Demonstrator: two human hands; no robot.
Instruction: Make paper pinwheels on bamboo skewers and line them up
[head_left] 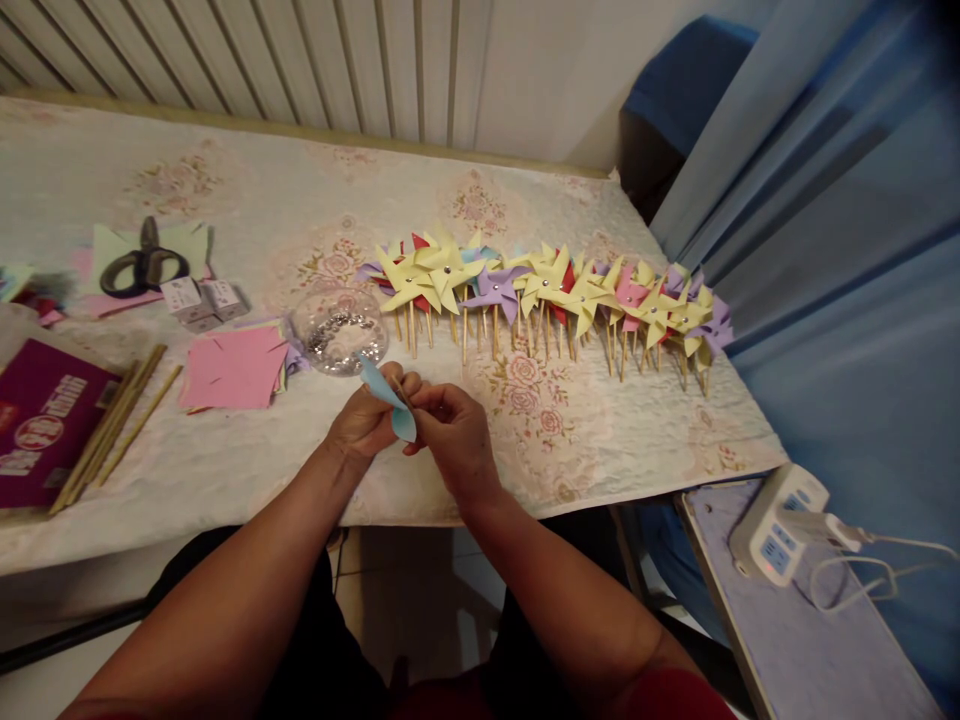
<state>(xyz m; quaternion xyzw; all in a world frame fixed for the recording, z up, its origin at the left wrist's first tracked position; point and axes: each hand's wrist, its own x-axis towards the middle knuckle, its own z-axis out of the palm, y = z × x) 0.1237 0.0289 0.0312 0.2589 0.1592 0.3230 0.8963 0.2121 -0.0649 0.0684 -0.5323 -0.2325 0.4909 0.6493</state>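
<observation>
My left hand [367, 415] is closed on a folded light-blue paper pinwheel [403, 422] above the table's front part. My right hand [450, 425] meets it from the right, its fingers pinched at the pinwheel's edge around a thin stick [403, 388] that is partly hidden. Just beyond my left hand sits a round clear dish [341, 335] of small metal pieces. Pink cut paper squares [236, 368] lie in a stack to its left. Beyond my right hand, a long row of finished pinwheels [545, 284] in yellow, purple, pink and red lies on sticks.
Black scissors [148, 265] lie on paper at the left, near small white boxes [196, 300]. Wooden sticks [112, 430] rest against a purple box [49, 425]. A power strip [780, 525] sits on a side surface at the right, by a blue curtain [847, 250].
</observation>
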